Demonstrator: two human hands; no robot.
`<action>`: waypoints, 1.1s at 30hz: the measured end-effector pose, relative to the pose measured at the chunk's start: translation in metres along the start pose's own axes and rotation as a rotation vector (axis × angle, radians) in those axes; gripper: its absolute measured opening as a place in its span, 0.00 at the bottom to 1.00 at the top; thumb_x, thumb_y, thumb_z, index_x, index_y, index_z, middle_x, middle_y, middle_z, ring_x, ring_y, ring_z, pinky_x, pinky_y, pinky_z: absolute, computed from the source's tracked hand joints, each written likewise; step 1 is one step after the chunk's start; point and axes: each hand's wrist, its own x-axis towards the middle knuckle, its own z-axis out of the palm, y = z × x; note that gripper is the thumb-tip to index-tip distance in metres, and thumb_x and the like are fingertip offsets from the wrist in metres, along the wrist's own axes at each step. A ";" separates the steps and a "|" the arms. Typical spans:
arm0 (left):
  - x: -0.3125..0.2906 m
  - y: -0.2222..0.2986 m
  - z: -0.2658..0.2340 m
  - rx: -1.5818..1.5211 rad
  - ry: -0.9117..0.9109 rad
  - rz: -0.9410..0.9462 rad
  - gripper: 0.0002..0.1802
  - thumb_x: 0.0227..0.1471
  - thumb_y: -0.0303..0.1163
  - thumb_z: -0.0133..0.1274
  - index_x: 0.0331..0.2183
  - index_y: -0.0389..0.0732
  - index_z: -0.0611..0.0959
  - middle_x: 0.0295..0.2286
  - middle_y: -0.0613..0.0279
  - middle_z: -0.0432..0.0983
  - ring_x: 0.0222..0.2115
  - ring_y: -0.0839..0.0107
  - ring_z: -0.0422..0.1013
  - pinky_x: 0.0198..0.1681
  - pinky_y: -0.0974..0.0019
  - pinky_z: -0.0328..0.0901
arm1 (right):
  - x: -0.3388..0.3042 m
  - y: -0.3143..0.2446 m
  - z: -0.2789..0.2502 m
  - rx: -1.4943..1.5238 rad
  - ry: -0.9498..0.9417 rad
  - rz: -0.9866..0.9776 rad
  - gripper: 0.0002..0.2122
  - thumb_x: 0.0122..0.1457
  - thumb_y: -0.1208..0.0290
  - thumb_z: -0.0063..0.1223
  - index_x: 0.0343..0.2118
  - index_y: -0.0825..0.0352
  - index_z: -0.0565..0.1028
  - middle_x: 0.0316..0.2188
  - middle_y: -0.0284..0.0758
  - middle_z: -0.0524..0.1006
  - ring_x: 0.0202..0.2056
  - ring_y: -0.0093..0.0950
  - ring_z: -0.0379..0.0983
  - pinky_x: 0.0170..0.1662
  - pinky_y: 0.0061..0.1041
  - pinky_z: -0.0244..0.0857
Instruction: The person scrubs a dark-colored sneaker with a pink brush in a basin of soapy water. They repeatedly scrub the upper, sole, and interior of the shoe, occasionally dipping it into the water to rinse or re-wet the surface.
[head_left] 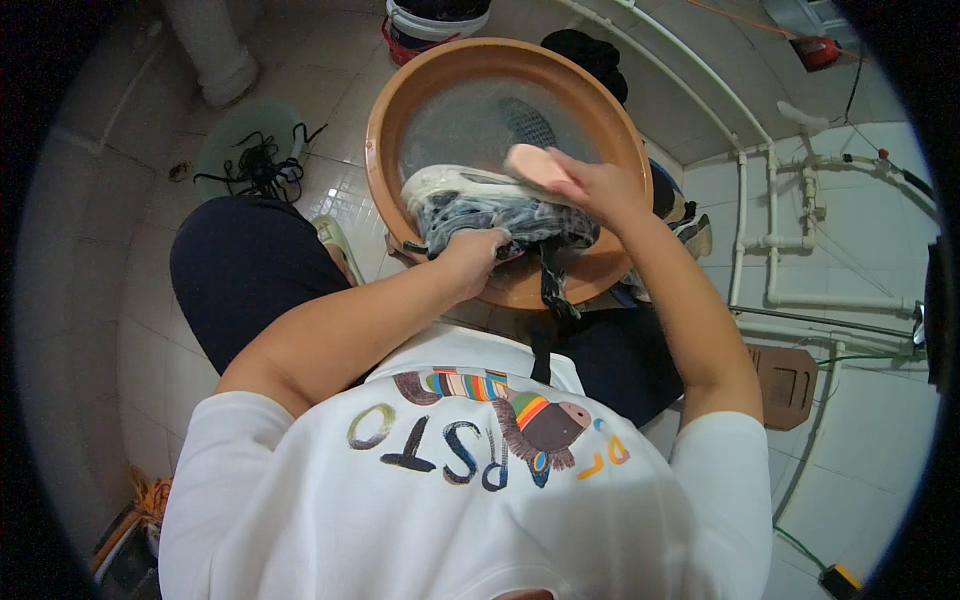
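Note:
A wide orange basin holds cloudy, sudsy water in front of my knees. Over its near half lies a dark sneaker on its side, its pale sole edge turned up and its upper streaked with foam. My left hand grips the sneaker's near side, with some fingers hidden beneath it. In my right hand is a peach-coloured brush, pressed against the far end of the sole edge; its bristles are hidden. A dark, textured piece, perhaps another shoe, sits partly under the water.
Black laces lie in a pale green bowl on the left. Beyond the basin stand a white bucket and a black bundle. Shoes are on the right, near white pipes and a brown plastic piece.

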 end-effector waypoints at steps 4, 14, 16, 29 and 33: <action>0.022 -0.008 -0.010 -0.102 -0.135 -0.103 0.17 0.52 0.30 0.45 0.44 0.33 0.68 0.39 0.50 0.68 0.37 0.58 0.69 0.43 0.57 0.66 | -0.012 -0.031 0.002 -0.008 0.008 -0.004 0.26 0.54 0.43 0.40 0.55 0.46 0.61 0.30 0.43 0.76 0.32 0.44 0.73 0.35 0.36 0.66; 0.002 0.008 0.007 -0.258 -0.164 0.132 0.14 0.52 0.20 0.41 0.43 0.28 0.68 0.42 0.51 0.66 0.42 0.61 0.66 0.48 0.60 0.65 | -0.046 0.037 0.033 0.245 0.185 0.366 0.25 0.54 0.45 0.41 0.54 0.45 0.63 0.35 0.43 0.76 0.36 0.40 0.74 0.38 0.34 0.67; 0.010 0.008 0.005 -0.257 -0.224 0.120 0.14 0.51 0.19 0.41 0.42 0.26 0.67 0.41 0.49 0.66 0.42 0.59 0.66 0.48 0.59 0.65 | -0.047 0.033 0.046 0.279 0.176 0.422 0.25 0.54 0.44 0.41 0.54 0.45 0.63 0.38 0.44 0.75 0.38 0.41 0.73 0.41 0.35 0.66; 0.019 0.015 0.007 -0.214 -0.106 0.067 0.16 0.46 0.13 0.40 0.41 0.26 0.65 0.42 0.48 0.64 0.44 0.58 0.63 0.52 0.55 0.60 | -0.054 -0.002 0.056 0.642 0.197 0.395 0.23 0.53 0.45 0.44 0.49 0.51 0.70 0.40 0.45 0.74 0.42 0.44 0.71 0.44 0.33 0.63; 0.014 0.014 -0.002 -0.089 -0.108 0.098 0.12 0.47 0.17 0.43 0.38 0.30 0.68 0.40 0.52 0.66 0.40 0.61 0.65 0.43 0.63 0.66 | -0.054 -0.034 0.045 0.461 0.092 0.207 0.22 0.53 0.44 0.41 0.48 0.48 0.69 0.36 0.51 0.74 0.40 0.48 0.70 0.43 0.38 0.64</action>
